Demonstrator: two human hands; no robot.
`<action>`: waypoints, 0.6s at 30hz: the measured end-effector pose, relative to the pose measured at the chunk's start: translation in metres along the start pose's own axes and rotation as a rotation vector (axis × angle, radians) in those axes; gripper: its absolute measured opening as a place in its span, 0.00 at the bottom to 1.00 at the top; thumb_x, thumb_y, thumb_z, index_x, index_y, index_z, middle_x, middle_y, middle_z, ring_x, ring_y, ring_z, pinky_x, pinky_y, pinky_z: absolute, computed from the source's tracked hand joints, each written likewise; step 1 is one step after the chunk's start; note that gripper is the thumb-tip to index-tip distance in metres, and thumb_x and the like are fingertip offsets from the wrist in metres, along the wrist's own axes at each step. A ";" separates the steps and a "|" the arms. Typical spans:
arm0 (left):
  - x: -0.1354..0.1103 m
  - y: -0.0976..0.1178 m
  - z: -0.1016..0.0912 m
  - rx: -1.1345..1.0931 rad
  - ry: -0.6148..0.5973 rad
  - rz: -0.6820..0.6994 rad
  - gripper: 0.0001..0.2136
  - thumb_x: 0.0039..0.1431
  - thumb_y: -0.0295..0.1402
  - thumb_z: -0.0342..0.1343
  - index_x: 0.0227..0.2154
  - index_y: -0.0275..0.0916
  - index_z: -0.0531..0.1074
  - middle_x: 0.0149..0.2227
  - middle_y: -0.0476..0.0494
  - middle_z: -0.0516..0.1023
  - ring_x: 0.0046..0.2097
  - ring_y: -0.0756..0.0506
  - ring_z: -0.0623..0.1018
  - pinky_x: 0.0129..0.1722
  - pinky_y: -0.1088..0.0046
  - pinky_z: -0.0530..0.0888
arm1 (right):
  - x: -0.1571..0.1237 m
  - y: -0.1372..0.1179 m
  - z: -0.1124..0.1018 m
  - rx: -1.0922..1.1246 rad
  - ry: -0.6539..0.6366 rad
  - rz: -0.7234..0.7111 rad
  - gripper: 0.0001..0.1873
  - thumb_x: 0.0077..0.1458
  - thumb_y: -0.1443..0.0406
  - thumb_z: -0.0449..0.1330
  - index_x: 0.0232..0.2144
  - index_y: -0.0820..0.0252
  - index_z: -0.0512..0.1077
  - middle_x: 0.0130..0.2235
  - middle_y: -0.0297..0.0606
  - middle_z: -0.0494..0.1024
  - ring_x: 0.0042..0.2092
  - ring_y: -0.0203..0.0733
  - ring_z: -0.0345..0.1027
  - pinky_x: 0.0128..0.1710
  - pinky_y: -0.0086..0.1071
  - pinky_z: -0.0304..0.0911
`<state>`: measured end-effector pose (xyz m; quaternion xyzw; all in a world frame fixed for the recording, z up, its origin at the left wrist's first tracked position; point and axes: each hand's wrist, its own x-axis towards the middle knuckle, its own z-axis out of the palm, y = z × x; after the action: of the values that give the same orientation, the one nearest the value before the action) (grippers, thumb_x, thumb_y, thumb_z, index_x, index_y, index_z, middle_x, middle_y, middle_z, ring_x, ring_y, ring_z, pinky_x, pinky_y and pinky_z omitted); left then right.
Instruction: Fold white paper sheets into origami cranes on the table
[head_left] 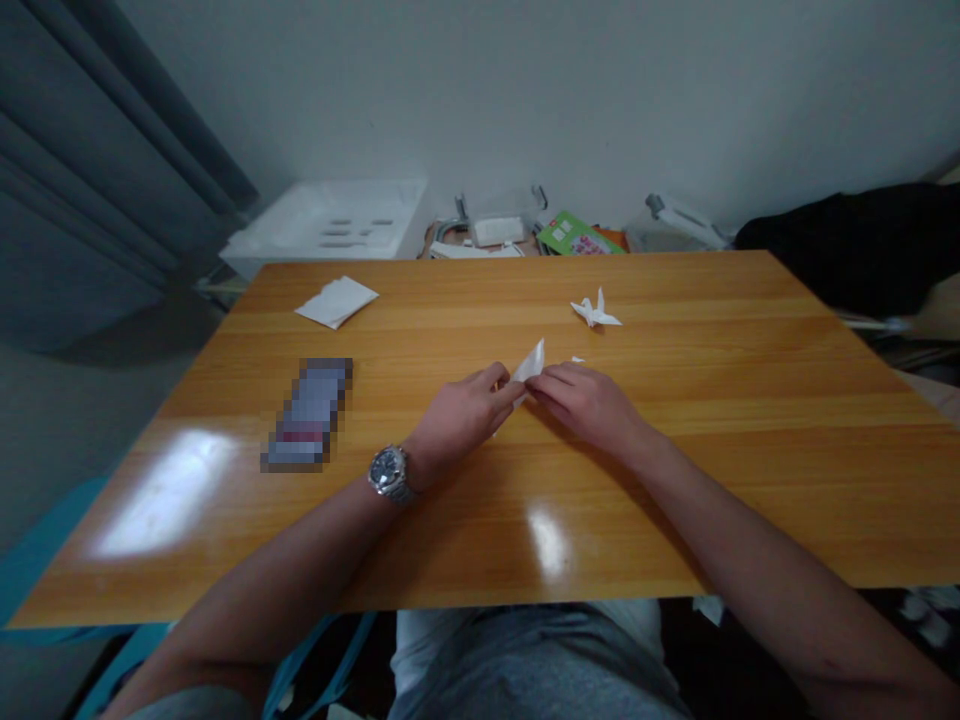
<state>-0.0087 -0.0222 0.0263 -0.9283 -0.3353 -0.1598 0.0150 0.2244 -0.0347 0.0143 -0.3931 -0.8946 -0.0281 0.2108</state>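
Observation:
Both hands meet over the middle of a wooden table (pixel 675 480). My left hand (pixel 461 415), with a metal wristwatch (pixel 390 472) on its wrist, pinches a small folded piece of white paper (pixel 531 364). My right hand (pixel 589 402) grips the same paper from the other side, fingers pressed together. The paper's pointed tip sticks up between the two hands. A finished white paper crane (pixel 595 312) stands on the table beyond my right hand, apart from it.
A stack of white paper squares (pixel 337 300) lies at the far left of the table. A blurred dark flat object (pixel 309 414) lies left of my left hand. Behind the table are a white box (pixel 330 225), a green packet (pixel 574 236) and clutter; dark cloth (pixel 855 245) at right.

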 end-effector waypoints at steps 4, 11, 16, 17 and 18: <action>-0.001 -0.001 -0.003 0.016 -0.045 0.009 0.12 0.73 0.38 0.48 0.49 0.41 0.74 0.41 0.44 0.73 0.36 0.47 0.74 0.29 0.73 0.67 | 0.001 -0.001 -0.005 0.016 0.005 -0.033 0.11 0.70 0.66 0.54 0.45 0.62 0.77 0.41 0.44 0.81 0.42 0.46 0.73 0.41 0.37 0.63; 0.000 -0.001 -0.007 0.011 -0.049 0.032 0.13 0.73 0.38 0.47 0.47 0.39 0.75 0.39 0.42 0.74 0.39 0.45 0.76 0.33 0.71 0.69 | 0.002 -0.001 -0.009 0.017 0.013 -0.075 0.10 0.69 0.66 0.56 0.41 0.63 0.78 0.40 0.46 0.82 0.40 0.47 0.73 0.41 0.39 0.63; 0.000 -0.003 -0.004 -0.072 -0.027 0.006 0.11 0.72 0.34 0.48 0.43 0.37 0.75 0.39 0.42 0.76 0.39 0.45 0.77 0.36 0.70 0.71 | 0.001 0.003 -0.011 0.019 0.005 -0.087 0.11 0.69 0.66 0.55 0.40 0.62 0.78 0.39 0.45 0.82 0.40 0.46 0.72 0.42 0.39 0.63; 0.000 -0.004 -0.003 -0.096 -0.019 0.000 0.11 0.72 0.34 0.48 0.43 0.37 0.75 0.39 0.42 0.77 0.40 0.45 0.77 0.37 0.69 0.72 | 0.001 0.004 -0.011 0.016 0.004 -0.090 0.11 0.69 0.66 0.55 0.40 0.62 0.78 0.39 0.45 0.82 0.40 0.46 0.72 0.42 0.39 0.63; -0.001 -0.004 -0.002 -0.121 -0.012 -0.004 0.11 0.72 0.34 0.48 0.43 0.37 0.75 0.39 0.42 0.77 0.40 0.45 0.77 0.38 0.70 0.72 | 0.001 0.004 -0.012 0.009 0.003 -0.094 0.11 0.69 0.66 0.55 0.40 0.62 0.78 0.40 0.45 0.82 0.40 0.46 0.71 0.42 0.39 0.63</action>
<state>-0.0123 -0.0197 0.0274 -0.9278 -0.3270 -0.1744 -0.0436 0.2309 -0.0343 0.0248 -0.3497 -0.9118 -0.0342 0.2123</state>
